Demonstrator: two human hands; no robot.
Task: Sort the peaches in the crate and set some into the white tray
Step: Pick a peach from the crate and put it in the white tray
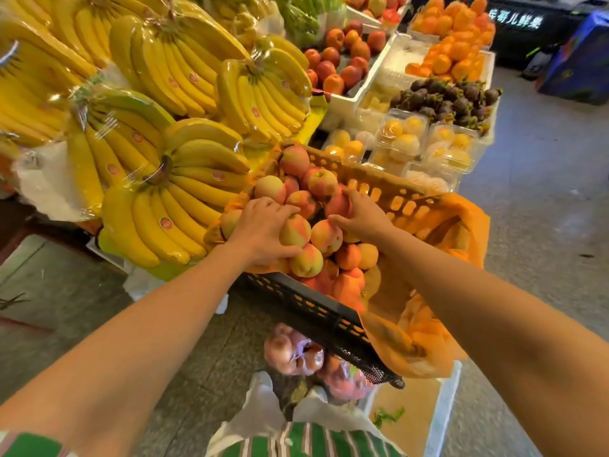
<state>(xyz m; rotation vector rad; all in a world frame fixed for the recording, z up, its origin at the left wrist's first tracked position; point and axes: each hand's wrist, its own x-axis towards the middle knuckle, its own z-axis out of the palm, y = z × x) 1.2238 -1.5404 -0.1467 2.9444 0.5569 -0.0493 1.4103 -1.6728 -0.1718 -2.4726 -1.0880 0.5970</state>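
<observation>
Peaches (316, 225) under two hands (260, 225), one crate (296, 301).

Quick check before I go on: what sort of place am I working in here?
Most likely a fruit shop or market stall: wrapped banana bunches piled on display, clear boxes of yellow fruit, and trays of oranges beyond the peach crate.

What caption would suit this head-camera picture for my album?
At a fruit stall, left hand and right hand grip peaches in a crate beside bananas.
</observation>
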